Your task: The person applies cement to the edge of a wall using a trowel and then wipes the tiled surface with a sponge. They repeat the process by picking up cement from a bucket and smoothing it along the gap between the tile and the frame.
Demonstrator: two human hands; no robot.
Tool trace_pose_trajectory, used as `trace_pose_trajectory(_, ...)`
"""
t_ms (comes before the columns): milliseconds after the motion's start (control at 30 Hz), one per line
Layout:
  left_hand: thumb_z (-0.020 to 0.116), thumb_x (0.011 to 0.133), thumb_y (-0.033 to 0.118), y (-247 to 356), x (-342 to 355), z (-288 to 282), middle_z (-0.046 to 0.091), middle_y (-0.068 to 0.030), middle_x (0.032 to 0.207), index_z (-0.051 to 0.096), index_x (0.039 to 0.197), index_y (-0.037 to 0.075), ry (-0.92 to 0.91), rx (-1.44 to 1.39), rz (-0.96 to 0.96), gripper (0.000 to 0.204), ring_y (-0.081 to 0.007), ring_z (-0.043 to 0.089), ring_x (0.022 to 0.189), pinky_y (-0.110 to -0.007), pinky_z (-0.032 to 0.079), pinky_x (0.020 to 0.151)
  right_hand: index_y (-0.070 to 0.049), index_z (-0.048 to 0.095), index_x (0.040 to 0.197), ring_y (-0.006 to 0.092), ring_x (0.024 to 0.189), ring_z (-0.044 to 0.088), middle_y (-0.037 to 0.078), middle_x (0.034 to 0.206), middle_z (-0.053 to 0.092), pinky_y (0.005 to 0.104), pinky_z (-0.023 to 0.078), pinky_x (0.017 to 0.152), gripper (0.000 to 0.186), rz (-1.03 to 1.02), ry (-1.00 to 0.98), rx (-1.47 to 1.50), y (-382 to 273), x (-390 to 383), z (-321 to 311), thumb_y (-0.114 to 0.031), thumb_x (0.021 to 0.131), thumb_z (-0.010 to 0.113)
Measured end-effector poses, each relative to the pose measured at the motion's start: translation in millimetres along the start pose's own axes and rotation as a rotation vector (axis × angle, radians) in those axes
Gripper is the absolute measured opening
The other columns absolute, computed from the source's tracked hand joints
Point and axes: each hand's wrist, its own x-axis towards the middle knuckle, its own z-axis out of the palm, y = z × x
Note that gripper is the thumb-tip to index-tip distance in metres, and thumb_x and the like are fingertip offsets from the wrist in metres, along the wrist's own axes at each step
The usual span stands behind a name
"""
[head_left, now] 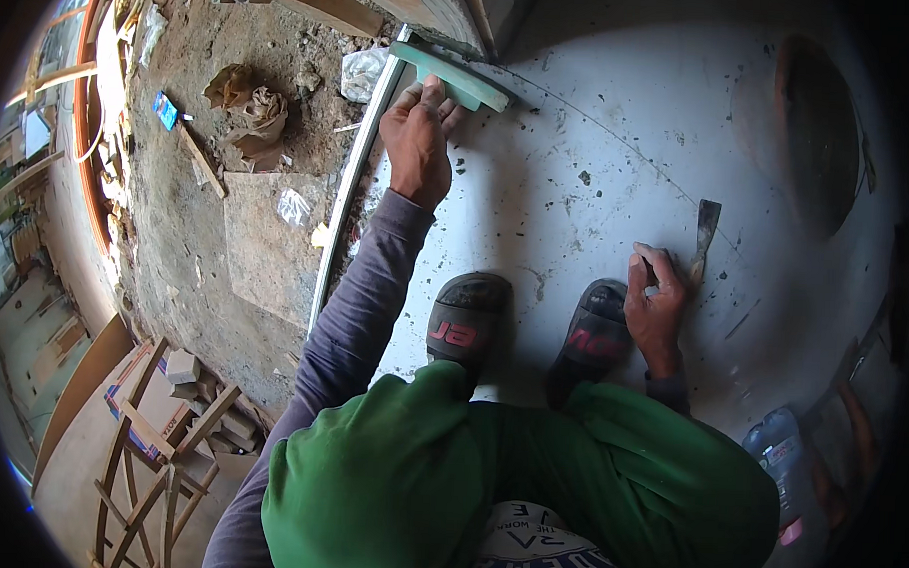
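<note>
My left hand grips a pale green float-like tool by its raised part, against the top end of a white edging strip, just below a wooden post. My right hand is closed around the handle of a metal scraper, whose blade points up over the white, debris-speckled floor. A thin dark line runs diagonally across that floor toward the scraper. My feet in dark sandals stand between my two hands.
Left of the strip lies rough dirty ground with crumpled paper and scraps. Wooden sticks and a carton lie lower left. A wooden post base rises at top. A clear plastic bottle is lower right, a round brownish object upper right.
</note>
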Motion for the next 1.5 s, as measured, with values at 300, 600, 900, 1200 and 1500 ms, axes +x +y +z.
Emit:
trace_pose_trajectory(300,0.064,0.103,0.025,-5,12,13,0.061,-0.0217,0.120,0.052,0.130,-0.018,0.010,0.045,0.071,0.053,-0.0270,0.065,0.107,-0.034,0.055,0.098,0.003,0.069,0.108,0.0218,0.070,0.059,0.012,0.084,0.065,0.0349,0.049,0.068,0.015,0.025,-0.026,0.003,-1,0,0,-0.004,0.096,0.062)
trace_pose_trajectory(600,0.068,0.102,0.029,-29,-60,39,0.069,-0.0068,0.096,0.068,0.113,-0.009,-0.137,0.219,-0.084,0.040,-0.0122,0.063,0.086,-0.027,0.055,0.080,0.004,0.068,0.112,0.0275,0.087,0.068,0.016,0.095,0.070,0.0378,0.053,0.082,0.018,0.066,-0.075,-0.039,-1,-4,1,-0.006,0.098,0.060)
trace_pose_trajectory(900,0.060,0.106,0.027,-25,-42,4,0.068,-0.0102,0.107,0.062,0.119,-0.009,-0.033,-0.013,-0.038,0.038,-0.0158,0.065,0.091,-0.032,0.055,0.093,0.004,0.068,0.111,0.0263,0.089,0.067,0.016,0.095,0.069,0.0378,0.053,0.083,0.019,0.104,-0.106,-0.024,0,-6,0,-0.008,0.100,0.060)
trace_pose_trajectory(1200,0.059,0.107,0.022,-14,1,6,0.067,-0.0104,0.109,0.060,0.122,-0.011,-0.011,-0.080,-0.025,0.036,-0.0164,0.065,0.095,-0.031,0.055,0.090,0.006,0.067,0.113,0.0263,0.086,0.065,0.016,0.094,0.068,0.0379,0.052,0.082,0.020,0.170,-0.118,0.006,1,-7,0,-0.007,0.100,0.059)
trace_pose_trajectory(1500,0.058,0.107,0.021,7,0,16,0.067,-0.0099,0.110,0.059,0.124,-0.010,-0.055,-0.089,0.014,0.036,-0.0159,0.066,0.094,-0.032,0.056,0.091,0.007,0.067,0.112,0.0276,0.086,0.065,0.017,0.095,0.068,0.0384,0.052,0.081,0.020,0.098,-0.127,-0.020,-4,-6,1,-0.007,0.101,0.058)
